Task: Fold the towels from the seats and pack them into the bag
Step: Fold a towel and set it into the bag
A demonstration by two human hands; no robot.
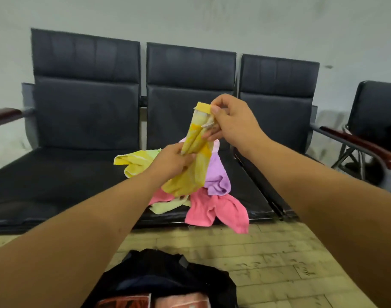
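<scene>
On my feed both hands hold one orange towel [198, 161] up in the air above the middle seat [241, 192]. The right hand [231, 121] is the upper one. Its fingers [215, 111] pinch the towel's top hem, thumb pressed to forefinger with the cloth between, and the lower fingers curl in against the towel's edge. The left hand [170, 162] is lower and nearer the camera. Its fingers [186, 157] are curled round the towel's middle and bunch it into a narrow strip. Between the two grips the cloth runs at a tilt. Below the left fingers it widens and hangs loose.

Under the hanging end I see a heap of other towels on the same seat. A yellow towel [134, 163] lies just left of the left fingers. A purple towel [216, 177] lies to the right of and below them, partly behind the orange one. A pink towel [212, 211] lies nearer the camera than either grip and drapes over the seat's front edge. A pale green towel [165, 206] shows beneath the orange towel's lower end, touching the pink.

The black bag [168, 274] sits on the tiled floor [290, 263], well below both sets of fingers and between the forearms. Something reddish shows at its near edge, but I cannot tell what it is.
</scene>
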